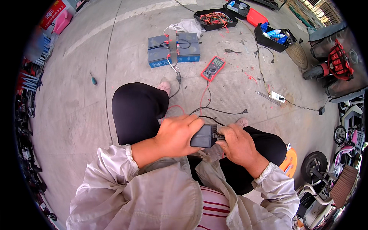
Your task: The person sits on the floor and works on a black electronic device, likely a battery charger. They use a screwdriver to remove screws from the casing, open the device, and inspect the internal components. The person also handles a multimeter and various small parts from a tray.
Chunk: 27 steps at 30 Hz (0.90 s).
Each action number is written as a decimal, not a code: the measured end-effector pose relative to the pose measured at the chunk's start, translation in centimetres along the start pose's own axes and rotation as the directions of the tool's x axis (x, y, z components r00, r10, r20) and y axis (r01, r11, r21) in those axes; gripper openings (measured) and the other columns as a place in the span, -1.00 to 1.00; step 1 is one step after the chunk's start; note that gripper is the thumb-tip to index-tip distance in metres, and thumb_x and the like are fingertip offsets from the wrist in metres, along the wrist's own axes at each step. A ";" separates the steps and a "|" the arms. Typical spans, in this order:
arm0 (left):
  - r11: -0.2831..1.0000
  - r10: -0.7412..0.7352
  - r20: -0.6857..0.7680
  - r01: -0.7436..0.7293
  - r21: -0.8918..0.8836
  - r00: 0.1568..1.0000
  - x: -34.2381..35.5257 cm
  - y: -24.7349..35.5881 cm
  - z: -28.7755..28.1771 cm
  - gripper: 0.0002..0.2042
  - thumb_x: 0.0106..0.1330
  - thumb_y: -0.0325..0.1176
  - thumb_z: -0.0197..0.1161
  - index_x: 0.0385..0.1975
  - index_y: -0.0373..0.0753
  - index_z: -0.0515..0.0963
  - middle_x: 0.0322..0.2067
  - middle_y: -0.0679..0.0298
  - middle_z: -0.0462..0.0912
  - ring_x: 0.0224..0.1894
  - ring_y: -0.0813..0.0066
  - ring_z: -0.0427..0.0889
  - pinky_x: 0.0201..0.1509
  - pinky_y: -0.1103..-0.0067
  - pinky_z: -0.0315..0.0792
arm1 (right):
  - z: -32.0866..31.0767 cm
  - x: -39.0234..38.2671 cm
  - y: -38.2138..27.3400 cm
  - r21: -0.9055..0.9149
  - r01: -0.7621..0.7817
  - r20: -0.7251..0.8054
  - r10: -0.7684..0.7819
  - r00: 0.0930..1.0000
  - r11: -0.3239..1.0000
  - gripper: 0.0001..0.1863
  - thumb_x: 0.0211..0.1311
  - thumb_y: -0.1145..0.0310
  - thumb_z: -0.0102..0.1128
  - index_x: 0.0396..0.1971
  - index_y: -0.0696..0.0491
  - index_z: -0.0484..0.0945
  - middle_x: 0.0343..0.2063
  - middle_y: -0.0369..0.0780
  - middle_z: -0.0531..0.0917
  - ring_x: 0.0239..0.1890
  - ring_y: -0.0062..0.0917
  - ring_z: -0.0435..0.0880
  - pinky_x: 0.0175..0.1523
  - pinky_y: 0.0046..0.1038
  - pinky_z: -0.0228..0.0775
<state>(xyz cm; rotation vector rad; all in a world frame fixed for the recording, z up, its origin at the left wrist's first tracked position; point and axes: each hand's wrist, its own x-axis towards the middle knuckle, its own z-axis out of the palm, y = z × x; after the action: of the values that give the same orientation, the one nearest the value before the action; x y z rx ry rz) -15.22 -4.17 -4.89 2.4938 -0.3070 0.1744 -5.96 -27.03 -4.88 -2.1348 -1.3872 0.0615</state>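
The person, seated with knees apart, holds a black box [202,137] between both hands; it lies on the near side of the red multimeter [213,69], which serves here as the landmark. The left hand [178,132] is curled around the box's left side, fingers over the top edge. The right hand [239,143] pinches at the opposite end, thumb and fingers closed on a small dark part there (its exact shape is hidden by the fingers). A black cord [211,120] shows beside the box.

Left of the multimeter stand grey-and-blue batteries [160,57] in two groups, with wires joining them; farther left, and a little nearer the person, lies a teal-handled screwdriver [93,81]. Beyond the multimeter sits a black tray [209,27] of tangled wires, and to the far right of it an open black toolbox [273,46]. Right of the multimeter and nearer the person rests a white power strip [276,96].
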 end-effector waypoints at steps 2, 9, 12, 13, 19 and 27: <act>1.000 0.010 0.006 -0.010 -0.013 1.000 0.1 0.3 -0.5 -0.38 -0.21 -0.15 0.61 -0.12 -0.24 0.50 -0.30 0.15 0.61 -0.26 0.13 0.67 -0.26 0.32 0.53 | -0.1 0.1 -0.1 -0.059 0.069 0.031 -0.067 0.997 0.996 -0.61 0.10 0.27 0.38 -0.11 0.08 0.50 -0.31 -0.16 0.56 -0.31 -0.18 0.59 -0.32 -0.24 0.47; 0.997 0.021 0.052 -0.016 -0.080 0.998 0.1 1.2 -1.1 -0.46 -0.13 -0.20 0.56 -0.17 -0.23 0.45 -0.28 0.20 0.57 -0.24 0.15 0.66 -0.27 0.30 0.53 | -0.4 0.4 -0.5 -0.108 0.163 -0.010 -0.165 0.986 0.981 -0.71 0.08 0.25 0.37 -0.26 0.05 0.52 -0.44 -0.25 0.47 -0.41 -0.34 0.51 -0.45 -0.37 0.41; 0.995 0.022 0.038 -0.018 -0.097 0.999 0.0 1.3 -0.8 -0.46 -0.14 -0.21 0.56 -0.17 -0.24 0.44 -0.29 0.19 0.57 -0.25 0.16 0.66 -0.28 0.30 0.53 | 0.1 0.1 -1.1 -0.014 0.090 -0.047 -0.091 0.995 0.996 -0.76 0.14 0.29 0.33 -0.28 0.07 0.51 -0.46 -0.20 0.50 -0.42 -0.26 0.52 -0.41 -0.29 0.41; 0.995 0.022 0.030 -0.019 -0.100 0.999 0.0 1.3 -0.6 -0.45 -0.14 -0.22 0.55 -0.17 -0.24 0.44 -0.29 0.19 0.56 -0.25 0.16 0.66 -0.28 0.31 0.53 | 0.2 0.1 -1.3 0.040 0.047 -0.047 -0.046 0.998 0.998 -0.78 0.18 0.30 0.31 -0.29 0.08 0.51 -0.46 -0.18 0.51 -0.42 -0.23 0.53 -0.40 -0.26 0.40; 1.000 0.017 0.043 -0.016 -0.021 0.999 0.8 0.3 0.6 -0.35 -0.18 -0.17 0.59 -0.06 -0.30 0.47 -0.28 0.13 0.61 -0.29 0.10 0.67 -0.27 0.32 0.52 | 0.1 0.7 -1.7 0.184 -0.186 0.068 0.176 0.982 0.965 -0.85 0.37 0.36 0.16 -0.29 0.13 0.47 -0.45 -0.06 0.56 -0.41 -0.10 0.55 -0.31 -0.13 0.40; 0.992 -0.126 -0.479 0.126 -0.032 0.869 2.2 -1.6 1.5 -0.38 -0.17 -0.19 0.59 -0.05 -0.23 0.52 -0.23 0.15 0.63 -0.24 0.11 0.67 -0.25 0.35 0.53 | -0.7 2.4 -2.0 0.103 -0.213 -0.409 0.237 0.881 0.972 -0.44 0.25 0.15 0.36 0.06 0.23 0.40 -0.01 0.02 0.46 0.01 -0.18 0.45 0.13 -0.22 0.28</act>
<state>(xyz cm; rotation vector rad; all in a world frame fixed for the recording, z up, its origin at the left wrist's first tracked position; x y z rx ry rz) -12.65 -4.20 -6.56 2.3610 0.0655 0.7255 -6.26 -24.72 -2.64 -2.0964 -0.8755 -0.2533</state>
